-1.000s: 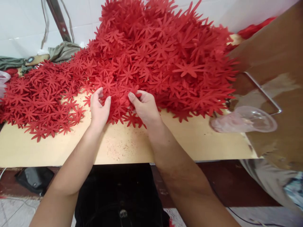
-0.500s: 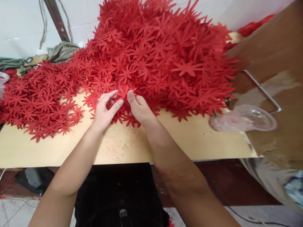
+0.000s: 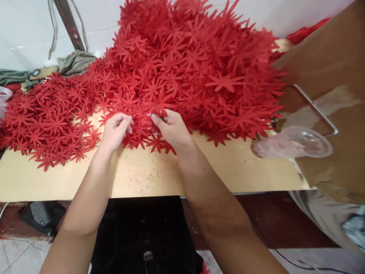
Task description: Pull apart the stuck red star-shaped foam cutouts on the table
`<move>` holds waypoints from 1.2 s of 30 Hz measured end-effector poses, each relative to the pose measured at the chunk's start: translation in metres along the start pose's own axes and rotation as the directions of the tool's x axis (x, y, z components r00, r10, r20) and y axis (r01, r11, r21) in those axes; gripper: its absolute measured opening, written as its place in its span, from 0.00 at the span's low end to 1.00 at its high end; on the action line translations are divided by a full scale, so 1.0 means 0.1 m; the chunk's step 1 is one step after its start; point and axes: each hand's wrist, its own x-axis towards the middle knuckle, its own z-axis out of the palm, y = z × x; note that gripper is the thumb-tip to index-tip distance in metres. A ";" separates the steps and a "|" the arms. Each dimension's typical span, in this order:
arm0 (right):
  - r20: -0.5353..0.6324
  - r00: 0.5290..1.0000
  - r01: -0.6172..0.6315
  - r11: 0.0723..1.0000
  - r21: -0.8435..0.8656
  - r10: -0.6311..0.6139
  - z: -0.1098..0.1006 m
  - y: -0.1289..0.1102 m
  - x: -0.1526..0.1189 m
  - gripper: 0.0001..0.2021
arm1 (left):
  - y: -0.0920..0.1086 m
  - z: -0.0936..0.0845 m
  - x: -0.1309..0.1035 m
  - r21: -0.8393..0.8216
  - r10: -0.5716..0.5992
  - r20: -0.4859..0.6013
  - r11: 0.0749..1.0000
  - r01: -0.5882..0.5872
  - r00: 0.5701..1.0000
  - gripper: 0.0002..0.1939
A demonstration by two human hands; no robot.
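head view: two bare hands work at the near edge of a big heap of red flower cutouts (image 3: 194,61) on a tan table (image 3: 148,179). the left hand (image 3: 115,129) is curled, its fingers bent together over cutouts at the heap's lip; whether it pinches one cannot be told. the right hand (image 3: 171,127), just beside it, has thumb and forefinger pressed together on a petal of one cutout (image 3: 159,103) that lies on the heap right above the fingertips. the other right fingers fold under the palm. both forearms reach in from the bottom of the frame, over the table's front edge.

the heap rises high toward a white tiled wall (image 3: 25,26) and spreads low and flat to the left, where single layers of cutouts cover the tabletop. a few loose cutouts lie just below the hands on bare wood. at the far left, behind the cutouts, sits grey-green cloth (image 3: 74,61), and a dark metal bar (image 3: 68,23) leans up the wall. at right, a brown cardboard box (image 3: 327,64) stands close to the heap, with a clear plastic piece (image 3: 293,142) beside the table's right end. dark clothing (image 3: 142,232) shows below the table edge.
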 end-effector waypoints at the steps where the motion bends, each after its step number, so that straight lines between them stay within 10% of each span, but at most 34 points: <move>1: -0.072 0.997 0.006 1.000 -0.008 -0.006 -0.01 0.01 0.01 0.20 | 0.03 -0.02 -0.03 0.093 -0.107 0.173 0.991 0.092 0.979 0.12; 4: -0.194 0.981 -0.009 0.998 -0.064 -0.004 -0.04 0.01 0.04 0.26 | 0.05 -0.04 -0.09 0.349 -0.347 0.454 0.917 0.194 0.821 0.12; 9: -0.228 0.971 -0.069 0.997 0.018 0.072 -0.04 0.03 0.04 0.28 | -0.20 0.05 -0.02 0.480 0.065 0.198 0.864 -0.155 0.978 0.10; 19: 0.123 0.987 -0.117 0.986 0.116 0.102 0.00 0.01 0.00 0.19 | -0.19 0.13 0.00 0.081 0.279 -0.126 0.959 -0.270 0.952 0.10; 28: -0.005 0.999 -0.051 0.987 -0.151 0.051 0.15 -0.01 -0.04 0.27 | -0.15 0.25 -0.03 -0.211 0.160 0.030 0.966 -0.150 0.987 0.16; 36: 0.116 0.992 -0.056 0.997 0.058 0.049 0.12 -0.06 -0.06 0.20 | -0.22 0.16 0.11 -0.325 0.046 -0.175 0.940 -0.101 0.984 0.12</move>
